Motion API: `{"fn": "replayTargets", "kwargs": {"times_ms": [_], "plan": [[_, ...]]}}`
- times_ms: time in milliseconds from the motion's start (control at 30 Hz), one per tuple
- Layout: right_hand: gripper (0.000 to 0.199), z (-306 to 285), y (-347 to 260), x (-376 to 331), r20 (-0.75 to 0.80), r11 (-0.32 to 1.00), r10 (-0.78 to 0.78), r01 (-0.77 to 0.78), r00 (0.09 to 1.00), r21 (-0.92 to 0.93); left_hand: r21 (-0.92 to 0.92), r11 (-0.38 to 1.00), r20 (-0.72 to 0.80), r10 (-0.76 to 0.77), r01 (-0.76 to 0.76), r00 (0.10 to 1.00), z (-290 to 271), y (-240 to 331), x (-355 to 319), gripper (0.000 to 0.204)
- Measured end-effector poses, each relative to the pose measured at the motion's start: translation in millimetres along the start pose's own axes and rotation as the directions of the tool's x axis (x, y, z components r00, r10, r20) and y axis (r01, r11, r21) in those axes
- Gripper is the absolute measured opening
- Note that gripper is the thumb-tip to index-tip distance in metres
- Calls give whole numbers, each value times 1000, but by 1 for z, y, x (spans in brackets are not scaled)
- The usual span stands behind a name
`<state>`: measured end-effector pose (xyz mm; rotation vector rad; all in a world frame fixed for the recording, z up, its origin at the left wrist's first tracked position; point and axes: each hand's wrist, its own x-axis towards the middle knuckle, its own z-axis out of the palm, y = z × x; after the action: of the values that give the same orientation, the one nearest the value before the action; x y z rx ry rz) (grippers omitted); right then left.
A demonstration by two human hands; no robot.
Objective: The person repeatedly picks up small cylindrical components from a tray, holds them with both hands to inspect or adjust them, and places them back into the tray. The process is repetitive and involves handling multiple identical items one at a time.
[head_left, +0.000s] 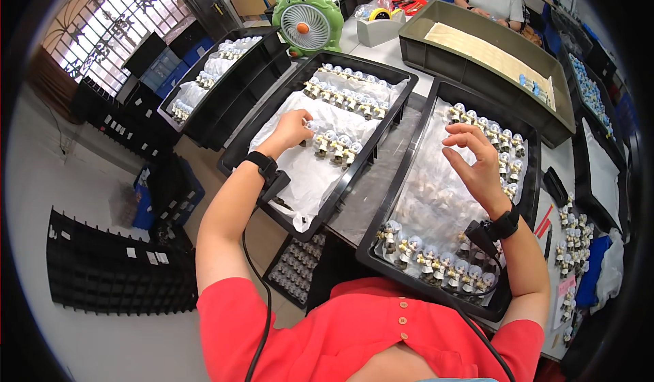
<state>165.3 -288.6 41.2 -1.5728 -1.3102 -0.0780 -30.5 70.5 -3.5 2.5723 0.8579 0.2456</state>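
Small figurines with pale blue-grey hair and white-and-yellow bodies stand in rows in two black trays. In the left black tray (pixel 344 201), a short row of figurines (pixel 338 145) is on white plastic sheeting (pixel 300 177). My left hand (pixel 293 130) is closed round a figurine (pixel 310 127) at the left end of that row; its fingers partly hide it. My right hand (pixel 475 160) hovers over the right black tray (pixel 381 235), fingers curved and thumb apart, holding nothing. Beside it, figurines (pixel 504 140) line that tray's far right side, and more figurines (pixel 436 265) its near edge.
A green animal-shaped fan (pixel 308 24) stands beyond the left tray. Another black tray of figurines (pixel 225 75) is at far left. An olive bin (pixel 477 58) lies at the back, with a person (pixel 490 0) behind it. Loose figurines (pixel 573 239) and red sticks (pixel 543 222) are at right.
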Motion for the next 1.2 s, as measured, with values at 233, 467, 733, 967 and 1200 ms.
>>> {"fn": "replayTargets", "kwargs": {"times_ms": [233, 467, 733, 967, 1200], "plan": [[12, -6, 6, 3, -7, 999, -33, 33, 999, -39, -88, 996, 108, -15, 25, 994, 9, 5, 8, 37], [11, -31, 29, 15, 42, 978, 78, -68, 996, -199, 51, 995, 70, 86, -90, 994, -7, -7, 10, 39], [30, -75, 71, 27, 263, 707, 538, -259, 801, -658, -790, 606, 281, 492, -92, 824, -29, 179, -58, 34], [42, -78, 102, 19, 180, 316, 804, -150, 566, -937, -899, 437, 329, 711, -23, 622, 15, 227, -81, 31], [50, -80, 81, 31, 215, 491, 652, -190, 727, -850, -877, 473, 364, 543, 83, 757, 43, 207, -67, 40]]}}
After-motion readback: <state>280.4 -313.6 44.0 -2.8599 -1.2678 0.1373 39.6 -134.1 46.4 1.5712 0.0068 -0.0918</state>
